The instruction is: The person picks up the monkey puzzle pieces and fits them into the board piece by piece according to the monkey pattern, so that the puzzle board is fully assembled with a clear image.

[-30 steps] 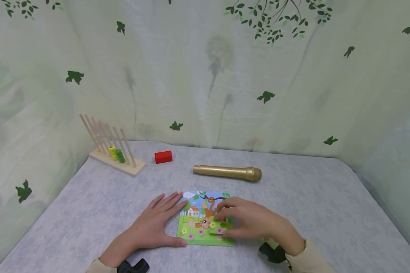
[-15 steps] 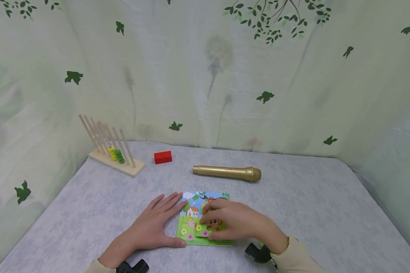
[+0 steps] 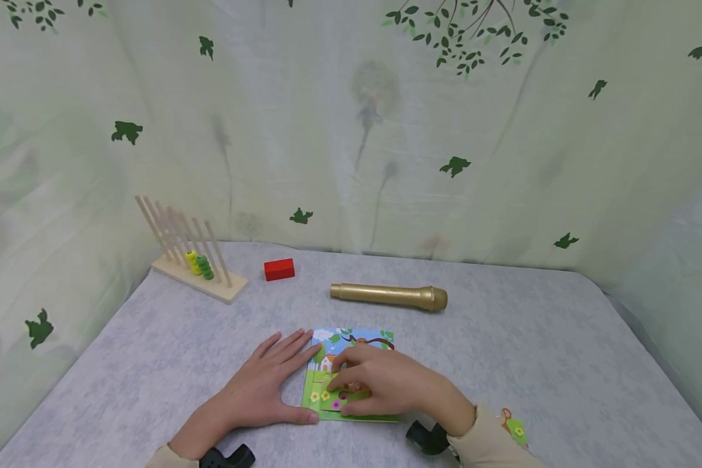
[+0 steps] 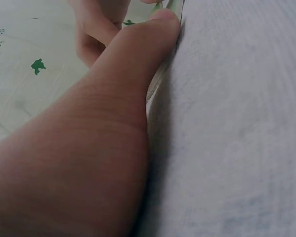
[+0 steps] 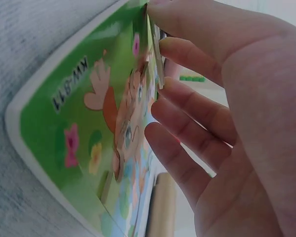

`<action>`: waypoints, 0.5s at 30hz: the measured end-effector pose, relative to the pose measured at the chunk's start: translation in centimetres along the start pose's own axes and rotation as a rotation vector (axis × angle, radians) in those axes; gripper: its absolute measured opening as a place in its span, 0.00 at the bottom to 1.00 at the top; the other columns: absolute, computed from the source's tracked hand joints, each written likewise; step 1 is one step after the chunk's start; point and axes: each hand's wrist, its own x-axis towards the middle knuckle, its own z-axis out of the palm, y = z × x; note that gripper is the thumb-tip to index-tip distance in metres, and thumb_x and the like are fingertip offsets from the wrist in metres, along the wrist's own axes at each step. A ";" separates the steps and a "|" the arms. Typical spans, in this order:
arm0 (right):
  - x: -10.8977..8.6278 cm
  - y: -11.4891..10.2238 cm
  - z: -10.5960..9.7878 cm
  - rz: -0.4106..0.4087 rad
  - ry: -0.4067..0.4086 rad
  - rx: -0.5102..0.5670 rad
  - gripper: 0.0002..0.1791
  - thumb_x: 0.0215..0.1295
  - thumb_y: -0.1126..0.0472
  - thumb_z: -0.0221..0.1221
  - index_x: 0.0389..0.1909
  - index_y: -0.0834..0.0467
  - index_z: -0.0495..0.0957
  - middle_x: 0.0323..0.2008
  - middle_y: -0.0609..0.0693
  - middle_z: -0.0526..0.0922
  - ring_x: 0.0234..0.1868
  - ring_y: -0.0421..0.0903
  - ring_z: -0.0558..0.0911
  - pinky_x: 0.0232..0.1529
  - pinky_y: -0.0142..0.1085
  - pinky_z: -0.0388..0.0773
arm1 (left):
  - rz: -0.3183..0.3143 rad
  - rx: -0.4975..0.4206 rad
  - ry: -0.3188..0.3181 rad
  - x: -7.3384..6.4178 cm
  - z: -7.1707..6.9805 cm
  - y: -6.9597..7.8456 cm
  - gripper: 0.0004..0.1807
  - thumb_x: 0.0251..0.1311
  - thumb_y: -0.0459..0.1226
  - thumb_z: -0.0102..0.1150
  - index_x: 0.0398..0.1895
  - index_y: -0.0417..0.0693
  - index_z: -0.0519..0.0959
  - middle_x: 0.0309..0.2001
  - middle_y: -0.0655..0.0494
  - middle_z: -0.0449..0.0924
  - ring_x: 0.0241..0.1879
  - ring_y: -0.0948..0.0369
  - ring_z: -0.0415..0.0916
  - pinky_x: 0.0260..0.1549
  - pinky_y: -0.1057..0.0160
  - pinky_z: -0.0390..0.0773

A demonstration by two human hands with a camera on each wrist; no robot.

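A picture puzzle board (image 3: 318, 335) with a monkey, a house and flowers lies flat on the table. My left hand (image 3: 263, 383) rests at its left side, fingers spread, with fingertips and thumb tip at the board's edge. Over the lower part of the board, my right hand (image 3: 392, 382) pinches a green puzzle piece (image 3: 331, 400) with flowers on it. In the right wrist view the thin puzzle piece (image 5: 158, 54) stands tilted between thumb and fingers, close over the printed board (image 5: 44, 133). My right hand hides much of the picture in the head view.
Another puzzle piece (image 3: 516, 429) lies at the right, partly behind the right sleeve. Beyond the board are a gold toy microphone (image 3: 386, 294), a red block (image 3: 279, 270) and a wooden peg rack (image 3: 199, 279) with yellow and green beads. A printed curtain (image 3: 351, 130) hangs behind the table.
My right hand has slid left across the board with the puzzle piece. The loose piece at the right has come into view beside the sleeve. My left hand has stayed in place.
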 end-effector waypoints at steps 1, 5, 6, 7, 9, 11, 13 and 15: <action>0.1 0.0 0.1 -0.003 0.000 -0.002 0.15 0.71 0.44 0.64 0.55 0.41 0.86 0.54 0.38 0.80 0.53 0.34 0.76 0.61 0.28 0.75 | 0.002 0.002 0.004 0.0 0.0 0.0 0.61 0.46 0.82 0.54 0.80 0.61 0.62 0.82 0.57 0.54 0.82 0.53 0.50 0.78 0.40 0.48; 0.3 -0.1 0.2 -0.026 0.014 -0.031 0.16 0.70 0.44 0.65 0.55 0.41 0.86 0.55 0.39 0.81 0.53 0.35 0.76 0.60 0.28 0.74 | 0.010 0.001 0.018 -0.1 0.1 0.0 0.61 0.47 0.81 0.54 0.80 0.60 0.62 0.82 0.57 0.54 0.81 0.53 0.50 0.77 0.40 0.48; 0.3 -0.1 0.2 -0.032 0.020 -0.039 0.16 0.70 0.44 0.65 0.55 0.41 0.86 0.56 0.40 0.81 0.52 0.35 0.76 0.61 0.28 0.74 | 0.011 0.000 0.019 -0.1 0.1 -0.1 0.61 0.47 0.81 0.54 0.80 0.60 0.62 0.82 0.57 0.54 0.81 0.53 0.50 0.77 0.40 0.48; 0.3 -0.2 0.3 -0.038 0.025 -0.048 0.16 0.70 0.44 0.65 0.55 0.41 0.86 0.56 0.40 0.81 0.52 0.35 0.77 0.61 0.29 0.74 | 0.012 0.001 0.018 -0.1 0.1 -0.1 0.61 0.47 0.81 0.54 0.81 0.60 0.62 0.82 0.57 0.54 0.81 0.53 0.50 0.77 0.40 0.48; 0.5 -0.2 0.4 -0.048 0.031 -0.057 0.16 0.70 0.44 0.65 0.55 0.42 0.86 0.56 0.41 0.82 0.52 0.35 0.77 0.62 0.30 0.74 | 0.010 -0.004 0.013 -0.1 0.1 -0.1 0.61 0.47 0.81 0.54 0.81 0.61 0.61 0.82 0.57 0.54 0.82 0.53 0.49 0.77 0.40 0.47; 0.6 -0.2 0.5 -0.054 0.032 -0.058 0.16 0.71 0.44 0.64 0.55 0.42 0.86 0.57 0.41 0.82 0.51 0.35 0.77 0.63 0.31 0.74 | 0.009 -0.001 0.009 -0.1 0.1 -0.1 0.61 0.47 0.81 0.54 0.81 0.61 0.61 0.82 0.57 0.54 0.82 0.53 0.49 0.78 0.39 0.47; 0.8 -0.2 0.5 -0.055 0.030 -0.054 0.16 0.71 0.44 0.64 0.56 0.41 0.86 0.58 0.41 0.81 0.51 0.35 0.77 0.64 0.31 0.74 | 0.009 -0.006 0.006 -0.1 0.0 -0.1 0.61 0.47 0.81 0.54 0.81 0.61 0.61 0.82 0.58 0.53 0.82 0.53 0.49 0.78 0.40 0.46; 0.9 -0.2 0.6 -0.054 0.027 -0.049 0.16 0.72 0.44 0.63 0.57 0.41 0.86 0.58 0.41 0.81 0.51 0.34 0.77 0.63 0.31 0.75 | 0.007 -0.009 0.006 -0.1 0.1 -0.1 0.61 0.46 0.81 0.55 0.81 0.61 0.61 0.82 0.58 0.53 0.82 0.54 0.49 0.78 0.41 0.46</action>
